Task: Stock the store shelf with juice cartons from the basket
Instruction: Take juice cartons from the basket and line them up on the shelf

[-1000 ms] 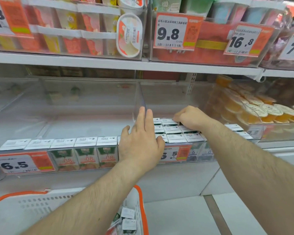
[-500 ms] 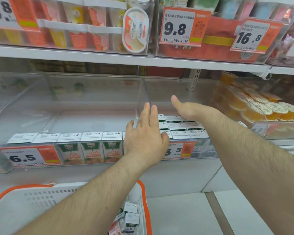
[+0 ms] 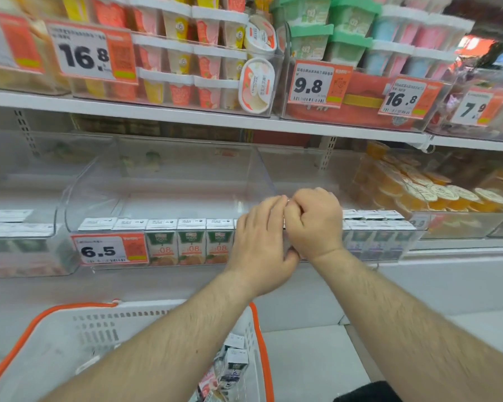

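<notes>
So far, a row of juice cartons [image 3: 190,242] is lined up along the front of a clear bin [image 3: 169,181] on the store shelf [image 3: 447,252]. The cartons stand upright, side by side, with green and orange fronts. More cartons, bluish ones [image 3: 378,236], are seen to the right, packed a few rows deep. The space behind the green row is not filled yet, so much room is left there.

The left hand [image 3: 259,242] and the right hand [image 3: 317,224] are held close together, touching, right where the green row meets the bluish ones. The right hand's fingers are curled in tight. The left hand's fingers are bent over toward the right hand. Something small seems to be pinched between them, but it cannot be told what it is, or if a carton is held at all.

Lower down, a white basket [image 3: 99,329] with an orange rim is seen. A few more cartons [image 3: 234,362] are still lying in its corner, so the job is judged to be partly done, with more to be put up.

A price tag [image 3: 109,249] reading 6.5 is stuck on the front of the bin. Cups with orange fruit [image 3: 436,192] are stacked in the next bin to the right. On the shelf above, pink and yellow cups [image 3: 186,62] and more price tags are seen.
</notes>
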Tool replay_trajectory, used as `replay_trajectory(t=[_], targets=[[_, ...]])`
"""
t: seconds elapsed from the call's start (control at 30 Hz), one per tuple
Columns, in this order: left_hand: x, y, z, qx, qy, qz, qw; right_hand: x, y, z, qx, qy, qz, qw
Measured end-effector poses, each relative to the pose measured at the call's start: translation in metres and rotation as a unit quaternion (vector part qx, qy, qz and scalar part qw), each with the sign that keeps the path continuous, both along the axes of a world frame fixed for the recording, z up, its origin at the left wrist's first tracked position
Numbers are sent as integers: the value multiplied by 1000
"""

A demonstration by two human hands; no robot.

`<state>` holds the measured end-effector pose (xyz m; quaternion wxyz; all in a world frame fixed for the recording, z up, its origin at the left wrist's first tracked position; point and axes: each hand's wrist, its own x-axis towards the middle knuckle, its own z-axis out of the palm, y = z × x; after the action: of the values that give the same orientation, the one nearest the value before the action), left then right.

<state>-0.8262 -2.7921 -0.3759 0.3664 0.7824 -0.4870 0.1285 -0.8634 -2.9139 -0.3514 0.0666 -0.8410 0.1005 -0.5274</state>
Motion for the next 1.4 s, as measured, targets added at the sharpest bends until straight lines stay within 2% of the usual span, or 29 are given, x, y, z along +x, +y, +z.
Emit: replay_trajectory(t=[0.13, 0.27, 0.37, 0.53, 0.7, 0.8, 0.87, 0.9, 0.97, 1.0, 1.07, 1.13, 1.2, 1.3, 1.4], targets=[[-3, 37, -15, -82, 18, 0, 996, 4, 44, -11, 14, -6, 61, 998], [4, 84, -41, -49, 66, 15, 997, 8, 88, -38, 35, 58, 101, 993], [10, 116, -66, 5, 110, 29, 993, 8, 121, -64, 90, 127, 107, 982], [18, 159, -106, 93, 188, 44, 977, 14, 160, -113, 216, 284, 109, 928], [27, 184, -143, 195, 241, 70, 948, 16, 171, -156, 246, 433, 93, 862], [31, 201, -175, 270, 277, 81, 919, 15, 170, -188, 293, 503, 83, 809], [32, 212, -195, 346, 305, 65, 885, 14, 169, -213, 326, 577, 73, 745], [32, 218, -204, 394, 313, 50, 863, 13, 169, -226, 325, 632, 74, 700], [29, 226, -220, 504, 323, 6, 801, 7, 172, -251, 303, 735, 83, 601], [26, 229, -227, 558, 322, -21, 764, 2, 175, -262, 280, 772, 90, 563], [18, 230, -237, 645, 299, -70, 700, -8, 182, -280, 240, 814, 87, 522], [8, 229, -248, 688, 261, -87, 671, -19, 188, -297, 243, 824, 54, 510], [-4, 227, -256, 702, 245, -86, 663, -27, 196, -310, 278, 804, 11, 526], [-12, 227, -265, 670, 271, -53, 690, -33, 206, -319, 303, 778, -21, 550], [-5, 235, -268, 618, 322, -38, 716, -31, 212, -317, 302, 783, -15, 543]])
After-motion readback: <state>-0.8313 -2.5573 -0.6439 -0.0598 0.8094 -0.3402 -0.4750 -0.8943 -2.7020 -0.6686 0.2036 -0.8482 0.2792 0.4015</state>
